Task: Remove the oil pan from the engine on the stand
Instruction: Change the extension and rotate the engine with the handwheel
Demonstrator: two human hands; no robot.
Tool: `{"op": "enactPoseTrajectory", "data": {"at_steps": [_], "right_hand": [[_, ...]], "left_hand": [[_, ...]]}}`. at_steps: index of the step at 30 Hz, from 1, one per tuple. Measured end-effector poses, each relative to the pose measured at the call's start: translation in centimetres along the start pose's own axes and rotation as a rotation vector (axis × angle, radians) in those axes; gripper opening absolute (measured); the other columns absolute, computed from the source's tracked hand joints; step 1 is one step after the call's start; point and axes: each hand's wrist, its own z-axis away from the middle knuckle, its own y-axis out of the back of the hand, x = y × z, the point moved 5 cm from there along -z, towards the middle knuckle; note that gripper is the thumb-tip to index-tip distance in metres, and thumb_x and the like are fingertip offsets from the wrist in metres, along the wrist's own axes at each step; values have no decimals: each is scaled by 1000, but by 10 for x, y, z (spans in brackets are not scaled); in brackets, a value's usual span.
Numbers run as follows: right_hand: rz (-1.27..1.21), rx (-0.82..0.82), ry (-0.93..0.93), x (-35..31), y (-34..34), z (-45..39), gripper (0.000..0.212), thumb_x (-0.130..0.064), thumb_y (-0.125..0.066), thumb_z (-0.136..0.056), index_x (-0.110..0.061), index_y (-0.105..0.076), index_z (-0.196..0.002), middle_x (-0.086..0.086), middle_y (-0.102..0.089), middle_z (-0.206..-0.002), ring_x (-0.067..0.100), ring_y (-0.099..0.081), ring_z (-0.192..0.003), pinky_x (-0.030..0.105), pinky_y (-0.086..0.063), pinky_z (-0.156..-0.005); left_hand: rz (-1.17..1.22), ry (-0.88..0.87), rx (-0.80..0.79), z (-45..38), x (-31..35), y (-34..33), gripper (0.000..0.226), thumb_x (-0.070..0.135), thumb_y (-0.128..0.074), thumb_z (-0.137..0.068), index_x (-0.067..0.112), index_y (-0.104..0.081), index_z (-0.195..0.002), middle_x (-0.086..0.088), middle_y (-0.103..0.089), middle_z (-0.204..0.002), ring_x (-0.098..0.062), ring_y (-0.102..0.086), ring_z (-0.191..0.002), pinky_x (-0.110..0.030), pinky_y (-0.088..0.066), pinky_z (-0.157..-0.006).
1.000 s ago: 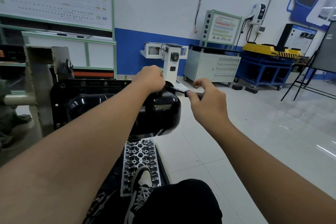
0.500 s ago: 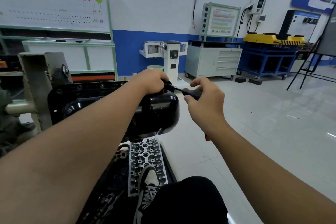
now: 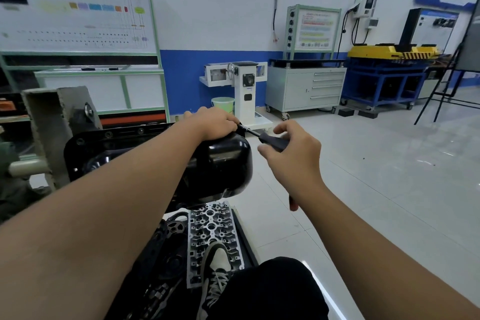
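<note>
Glossy black oil pan at frame centre, bolted on the stand at left. Left hand curled over the pan's top edge, gripping the tool's head. Right hand wrapped round the black tool handle.

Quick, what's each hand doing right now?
Left hand: curled over the tool head at the top of the oil pan.
Right hand: grips the ratchet handle.
</note>
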Motion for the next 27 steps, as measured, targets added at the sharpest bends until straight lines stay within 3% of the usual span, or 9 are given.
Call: {"op": "enactPoseTrajectory", "data": {"at_steps": [2,4,7,10,14,16,21,23,27], "right_hand": [[-55,-12,-88,8,-1,-2,16,-41,-65,-98,-26,-60,-99,-4,-64,-78,15,-62,-69,28,-46,-61],[-62,-16,-88,10,0,-5,11,-36,-57,-103,-25,-60,-100,-1,-63,-75,15,-61,-64,29,-46,-60],[-43,-19,-19,2,3,-4,20,-19,-74,-92,-30,-59,-100,-6,-62,-76,6,-61,-65,14,-45,-57],[37,-12,17,-1,1,-2,34,-8,-81,-81,-31,-58,-94,-6,-63,-85,17,-62,-82,23,-47,-67],[-38,-20,-87,6,-3,-3,16,-41,-67,-95,-27,-60,-96,-6,-60,-74,13,-56,-65,29,-39,-58],[-44,-27,-76,5,-4,-4,12,-35,-59,-101,-25,-60,-95,-3,-59,-72,17,-54,-62,28,-37,-56],[-46,-11,-76,-10,-2,-6,29,-9,-75,-86,-30,-55,-93,-10,-62,-79,14,-64,-74,31,-54,-68],[-6,-14,-63,-15,-3,-7,29,-5,-70,-84,-28,-53,-90,-8,-61,-79,19,-65,-78,35,-55,-70],[90,-63,30,-30,-5,-12,17,-11,-61,-86,-19,-51,-97,-6,-59,-82,21,-66,-80,35,-56,-68]], "left_hand": [[-4,14,-20,-1,0,-1,41,53,-37,-97,67,-48,-134,7,-46,-156,-33,-34,-144,-64,-23,-111],[0,18,-28,-3,0,-2,42,51,-37,-97,69,-47,-134,6,-43,-158,-34,-33,-145,-64,-22,-112],[17,21,-23,-4,-3,-3,41,51,-39,-95,69,-48,-131,5,-46,-155,-34,-35,-143,-63,-25,-113],[26,13,-18,-4,-4,-2,40,54,-37,-93,70,-49,-128,4,-49,-152,-34,-38,-140,-60,-28,-110],[27,9,-5,-4,-2,-3,37,55,-39,-93,68,-53,-125,7,-53,-146,-31,-44,-134,-56,-31,-104],[34,-17,56,-1,3,2,36,62,-44,-90,61,-59,-123,9,-57,-140,-28,-46,-132,-58,-34,-105],[345,-363,265,39,31,21,57,79,-45,-81,51,-59,-129,18,-56,-134,-10,-49,-129,-51,-38,-107],[563,-509,241,63,44,24,63,75,-52,-82,49,-52,-139,24,-53,-135,-3,-48,-129,-34,-40,-105],[528,-745,126,96,79,13,80,65,-70,-79,45,-41,-151,19,-49,-144,-1,-44,-135,-22,-39,-107]]}}
